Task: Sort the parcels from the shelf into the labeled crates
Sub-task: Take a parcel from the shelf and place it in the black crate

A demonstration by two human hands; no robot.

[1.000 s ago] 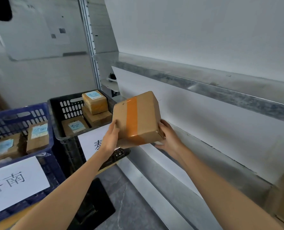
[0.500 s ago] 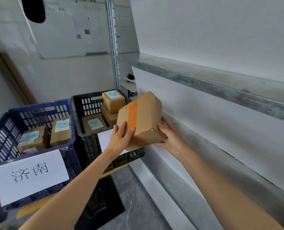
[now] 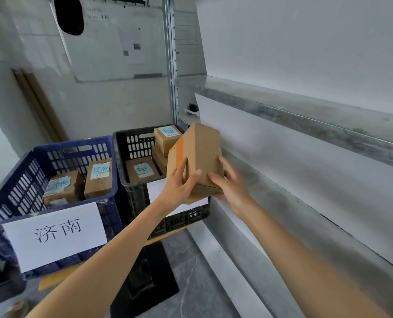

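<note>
The person holds a tilted brown parcel (image 3: 200, 157) in the air between both hands. The left hand (image 3: 179, 187) grips its left side and the right hand (image 3: 230, 187) grips its lower right edge. The parcel is over the black crate (image 3: 131, 154), which stands beside the blue crate (image 3: 53, 152).

The one camera sits on the person's head. It looks forward and down, close to the left hand (image 3: 179, 189), right hand (image 3: 232, 191) and parcel (image 3: 202, 157). The blue crate (image 3: 73, 143) is lower left, the metal shelf (image 3: 305, 115) right.
</note>
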